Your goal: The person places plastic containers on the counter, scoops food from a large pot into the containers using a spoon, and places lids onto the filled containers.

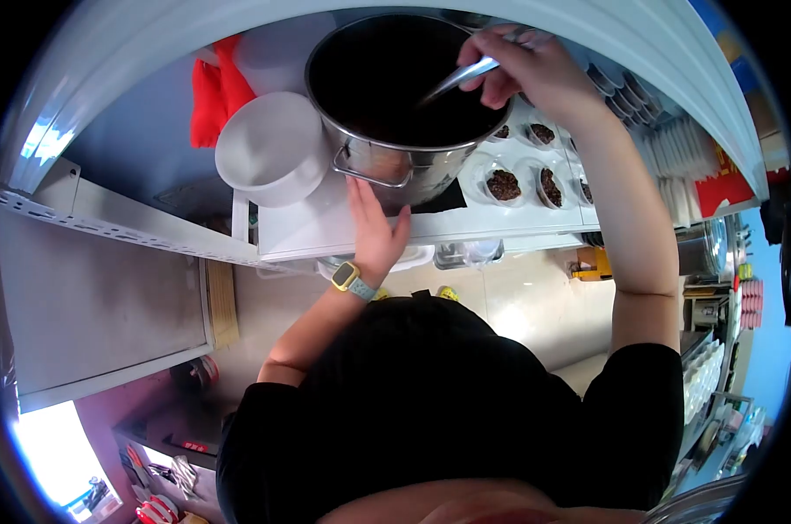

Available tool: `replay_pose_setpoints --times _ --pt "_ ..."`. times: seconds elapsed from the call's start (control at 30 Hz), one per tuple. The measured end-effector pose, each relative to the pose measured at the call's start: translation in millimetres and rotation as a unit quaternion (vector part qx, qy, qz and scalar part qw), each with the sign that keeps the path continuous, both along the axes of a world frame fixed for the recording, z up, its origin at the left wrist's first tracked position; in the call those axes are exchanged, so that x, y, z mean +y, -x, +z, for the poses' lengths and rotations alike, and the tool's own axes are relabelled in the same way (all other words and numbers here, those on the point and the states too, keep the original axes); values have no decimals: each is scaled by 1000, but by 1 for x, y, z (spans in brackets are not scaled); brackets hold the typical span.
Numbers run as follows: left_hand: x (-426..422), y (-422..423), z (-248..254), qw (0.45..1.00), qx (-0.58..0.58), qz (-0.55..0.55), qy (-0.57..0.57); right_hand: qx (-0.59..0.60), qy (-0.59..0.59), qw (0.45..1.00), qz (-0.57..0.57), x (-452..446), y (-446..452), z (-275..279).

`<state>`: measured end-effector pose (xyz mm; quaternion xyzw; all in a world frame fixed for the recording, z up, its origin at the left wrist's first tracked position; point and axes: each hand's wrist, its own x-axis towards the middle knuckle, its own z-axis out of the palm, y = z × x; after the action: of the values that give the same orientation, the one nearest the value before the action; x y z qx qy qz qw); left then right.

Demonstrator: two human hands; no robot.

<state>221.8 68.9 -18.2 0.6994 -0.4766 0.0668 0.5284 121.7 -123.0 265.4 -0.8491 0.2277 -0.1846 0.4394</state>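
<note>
A large stainless steel pot [394, 175] stands on the white shelf, with a dark interior whose contents I cannot make out. My right hand [513, 65] is closed around the shiny handle of a long metal utensil [465, 77] over the pot's right side. The utensil's lower end is hidden in the dark of the pot. Below the wire side handle, my left hand [376, 229] touches the pot's outer wall with its fingers stretched out. Right of the pot sit several clear cups [503, 185] holding dark brown bits.
A white bucket [271, 150] stands left of the pot, by a red cloth or bag [208, 103]. Stacked clear cups [627, 94] and white lids [679, 157] are at the right. The shelf's front edge [500, 234] runs before my body.
</note>
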Motion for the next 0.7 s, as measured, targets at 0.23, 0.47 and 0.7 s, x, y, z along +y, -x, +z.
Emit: replay_pose_setpoints --times 0.23,0.47,0.7 --pt "11 -2 7 996 59 -66 -31 -138 -212 962 -100 -26 41 -24" --pt "31 11 -10 982 112 -147 46 -236 -280 922 -125 -26 76 -39" --pt "20 33 10 970 83 -227 11 -241 -280 919 -136 -30 97 -52"
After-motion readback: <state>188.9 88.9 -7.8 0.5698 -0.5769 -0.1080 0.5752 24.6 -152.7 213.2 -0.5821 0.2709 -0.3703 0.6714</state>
